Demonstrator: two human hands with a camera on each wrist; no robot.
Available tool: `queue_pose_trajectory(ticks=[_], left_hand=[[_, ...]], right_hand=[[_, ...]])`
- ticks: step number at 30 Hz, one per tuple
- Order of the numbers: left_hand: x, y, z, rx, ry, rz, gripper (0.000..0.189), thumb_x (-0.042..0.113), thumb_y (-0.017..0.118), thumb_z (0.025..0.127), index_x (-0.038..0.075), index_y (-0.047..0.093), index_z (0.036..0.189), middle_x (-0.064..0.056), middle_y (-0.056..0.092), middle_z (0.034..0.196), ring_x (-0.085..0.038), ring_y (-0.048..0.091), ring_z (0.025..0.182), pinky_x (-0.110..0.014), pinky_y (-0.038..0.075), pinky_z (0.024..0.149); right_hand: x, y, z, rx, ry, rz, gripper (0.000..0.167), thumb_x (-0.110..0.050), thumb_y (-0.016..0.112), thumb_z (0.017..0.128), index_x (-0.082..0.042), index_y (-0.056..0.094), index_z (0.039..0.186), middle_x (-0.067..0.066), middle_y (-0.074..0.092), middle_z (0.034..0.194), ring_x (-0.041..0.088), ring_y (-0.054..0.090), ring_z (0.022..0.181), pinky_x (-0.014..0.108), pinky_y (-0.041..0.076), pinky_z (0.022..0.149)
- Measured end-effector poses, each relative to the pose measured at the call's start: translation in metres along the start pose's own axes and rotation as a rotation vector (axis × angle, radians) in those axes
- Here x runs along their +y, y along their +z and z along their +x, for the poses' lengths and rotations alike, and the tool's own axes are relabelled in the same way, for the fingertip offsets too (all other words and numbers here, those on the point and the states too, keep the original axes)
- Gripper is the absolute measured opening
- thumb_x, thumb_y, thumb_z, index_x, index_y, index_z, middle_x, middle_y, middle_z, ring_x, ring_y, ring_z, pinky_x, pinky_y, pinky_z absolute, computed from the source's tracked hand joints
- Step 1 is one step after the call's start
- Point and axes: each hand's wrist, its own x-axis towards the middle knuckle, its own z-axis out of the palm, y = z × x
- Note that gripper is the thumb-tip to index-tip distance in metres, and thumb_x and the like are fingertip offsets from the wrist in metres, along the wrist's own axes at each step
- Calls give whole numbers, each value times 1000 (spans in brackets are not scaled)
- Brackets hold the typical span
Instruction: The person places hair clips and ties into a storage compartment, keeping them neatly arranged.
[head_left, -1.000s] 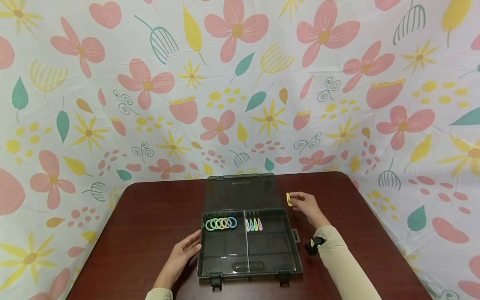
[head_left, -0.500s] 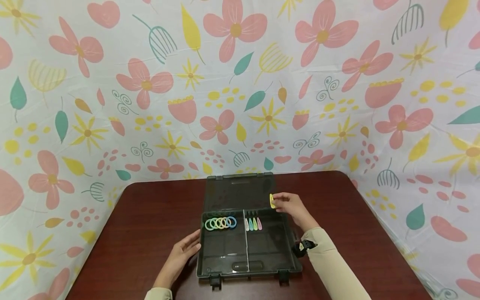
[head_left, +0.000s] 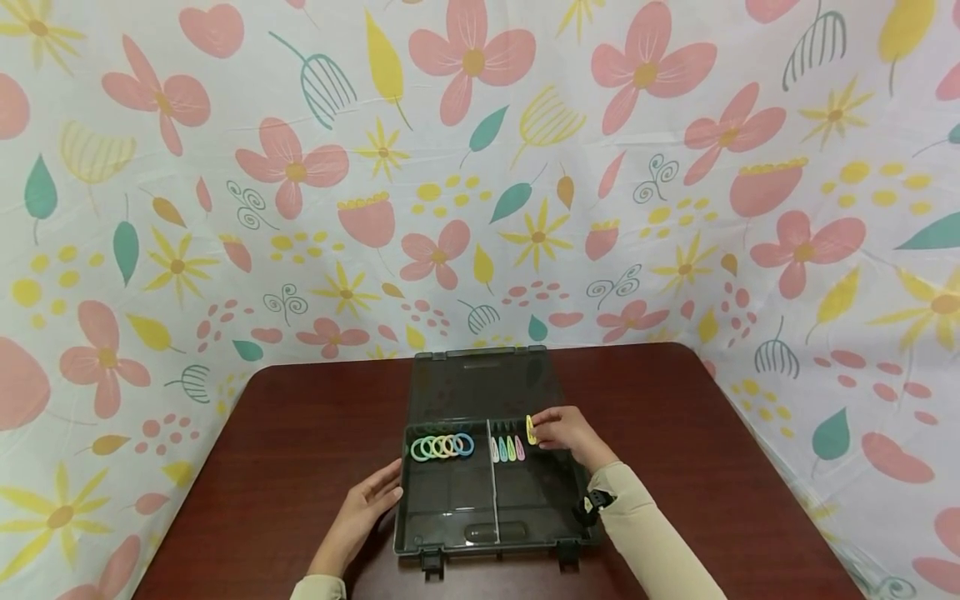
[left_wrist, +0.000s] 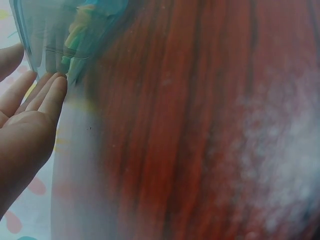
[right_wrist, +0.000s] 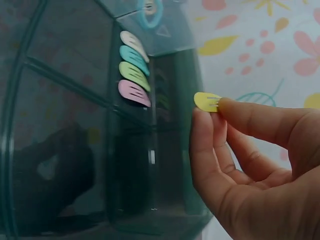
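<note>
A yellow snap hair clip [head_left: 530, 430] is pinched between the thumb and fingers of my right hand [head_left: 566, 435], over the back of the box's right compartment. In the right wrist view the yellow clip [right_wrist: 206, 102] shows its rounded end outward. Left of it, a white, a blue, a green and a pink hair clip [head_left: 520, 448] lie in a row inside the dark see-through box [head_left: 457, 487]. My left hand [head_left: 363, 512] touches the box's left wall with fairly straight fingers; the left wrist view shows those fingers [left_wrist: 52, 97] against the wall.
Several pastel rings [head_left: 442, 447] lie overlapping in a row at the back of the left compartment. A white divider [head_left: 492, 483] splits the box. Its lid [head_left: 480, 387] lies folded back on the brown table [head_left: 300, 433]. Two latches [head_left: 432, 562] stick out at the front.
My right hand has carried the yellow hair clip leftward from beside the lid, then lower over the right compartment. My left hand has stayed at the box's left wall.
</note>
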Motion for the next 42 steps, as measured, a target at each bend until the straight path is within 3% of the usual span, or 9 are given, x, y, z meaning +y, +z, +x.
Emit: queue_pose_trajectory(ticks=[12, 23, 31, 42], left_hand=[[0, 0, 0, -5, -6, 3, 59, 18, 62, 95, 4, 39, 147, -21, 37, 148, -38, 37, 134, -42, 41, 103], [0, 2, -1, 16, -9, -3, 57, 17, 64, 94, 6, 41, 146, -18, 37, 148, -36, 37, 135, -42, 40, 104], [1, 1, -1, 10, -13, -1, 58, 19, 63, 94, 7, 40, 147, -18, 37, 149, -36, 36, 135, -43, 40, 104], [1, 1, -1, 7, -4, 0, 58, 18, 63, 95, 6, 40, 146, -19, 37, 149, -37, 36, 135, -42, 40, 104]], right_hand=[[12, 14, 7, 14, 89, -42, 14, 7, 68, 82, 11, 66, 96, 15, 65, 79, 20, 63, 64, 35, 56, 61], [12, 22, 10, 89, 170, -89, 12, 9, 68, 83, 10, 67, 94, 17, 64, 83, 23, 64, 65, 35, 57, 61], [14, 25, 12, 106, 136, -126, 11, 7, 68, 83, 9, 69, 93, 18, 65, 88, 20, 64, 64, 33, 56, 60], [18, 27, 9, 135, 96, -192, 7, 5, 69, 82, 8, 71, 88, 16, 66, 79, 19, 65, 59, 33, 57, 58]])
